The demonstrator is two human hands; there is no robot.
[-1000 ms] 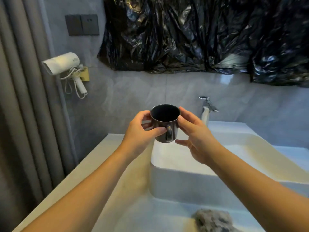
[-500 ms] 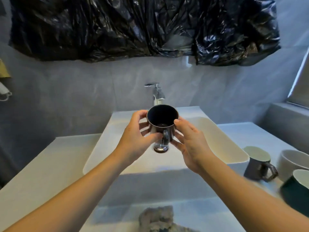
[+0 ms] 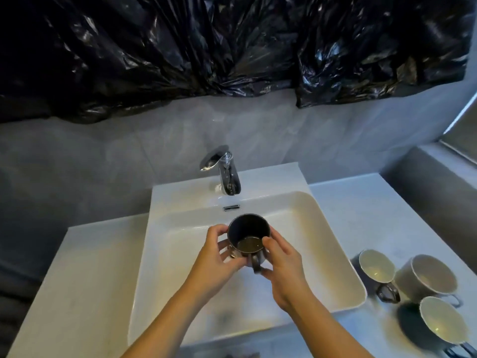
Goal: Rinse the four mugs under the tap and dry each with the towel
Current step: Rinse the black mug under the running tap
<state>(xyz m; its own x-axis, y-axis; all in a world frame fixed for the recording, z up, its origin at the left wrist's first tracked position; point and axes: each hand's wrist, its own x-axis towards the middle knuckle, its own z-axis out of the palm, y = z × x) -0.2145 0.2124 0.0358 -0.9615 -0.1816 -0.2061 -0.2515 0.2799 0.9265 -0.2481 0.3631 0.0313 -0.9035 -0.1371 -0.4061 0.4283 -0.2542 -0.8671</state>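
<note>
Head view: left hand (image 3: pixel 216 257) and right hand (image 3: pixel 281 267) are both gripping the dark mug (image 3: pixel 248 237) over the sink (image 3: pixel 335 228), below the tap (image 3: pixel 227 174), no water visibly running; three mugs (image 3: pixel 413 285) are waiting on the counter, so rinsing looks barely started.

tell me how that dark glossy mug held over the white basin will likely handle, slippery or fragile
The dark glossy mug looks stiff and glazed, so probably slick once wet; the left hand and right hand both grip its sides. It seems ceramic, so likely to chip if dropped into the hard white basin. Its handle faces the person, offering a surer hold.
</note>
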